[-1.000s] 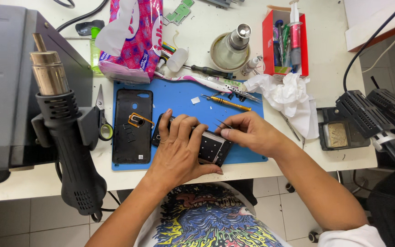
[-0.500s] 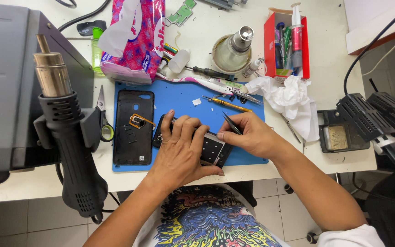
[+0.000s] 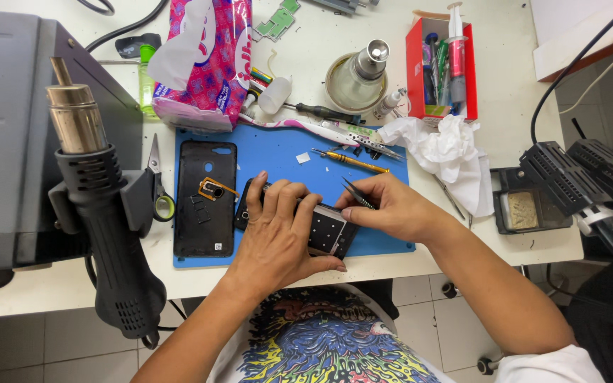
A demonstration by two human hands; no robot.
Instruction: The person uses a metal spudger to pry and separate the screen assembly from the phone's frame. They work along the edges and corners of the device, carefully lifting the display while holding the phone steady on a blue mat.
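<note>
A soft pink-and-blue printed tissue pack (image 3: 203,60) lies at upper centre-left; an upright red box (image 3: 440,67) of tools stands at upper right. Below centre, the opened phone (image 3: 321,230) rests on the blue mat (image 3: 285,152), its long axis running from left to lower right at a slight tilt. The left hand (image 3: 278,237) presses flat over it, fingers spread. The right hand (image 3: 391,209) is closed narrowly on dark metal tweezers (image 3: 356,193) whose tips point to the upper left. A black plastic back cover (image 3: 203,198) lies upright at left on the mat.
</note>
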